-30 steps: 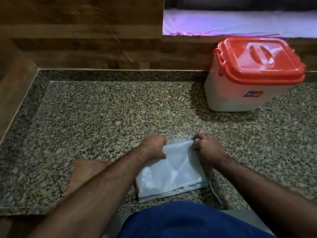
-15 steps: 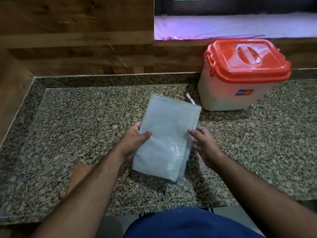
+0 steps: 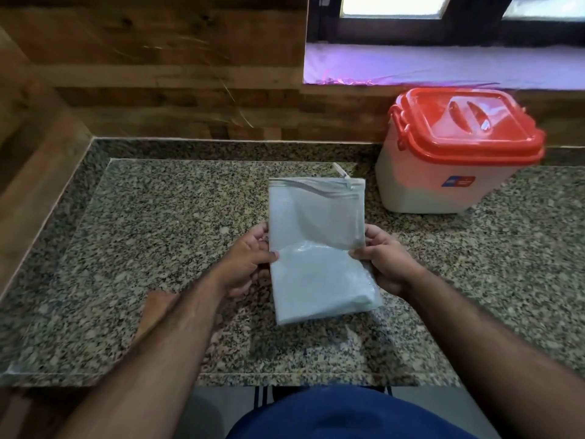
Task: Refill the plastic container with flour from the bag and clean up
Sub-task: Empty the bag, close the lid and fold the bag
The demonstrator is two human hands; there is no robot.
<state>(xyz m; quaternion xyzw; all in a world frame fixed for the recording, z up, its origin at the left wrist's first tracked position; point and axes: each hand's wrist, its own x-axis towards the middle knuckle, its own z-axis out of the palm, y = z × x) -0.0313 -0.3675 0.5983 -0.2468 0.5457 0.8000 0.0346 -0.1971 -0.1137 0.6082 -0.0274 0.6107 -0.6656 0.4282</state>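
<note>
Both hands hold the folded flour bag (image 3: 316, 248) up over the middle of the granite surface (image 3: 158, 248). The left hand (image 3: 245, 264) pinches its left edge, thumb on top and fingers curled beneath; the right hand (image 3: 384, 264) pinches the right edge the same way. The plastic container (image 3: 443, 185), its red lid (image 3: 465, 125) on, stands on the surface at about two o'clock from the bag, against the wooden wall (image 3: 158, 58).

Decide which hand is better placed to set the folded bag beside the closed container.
Right hand, probably: it grips the folded bag on the side nearer the container.
</note>
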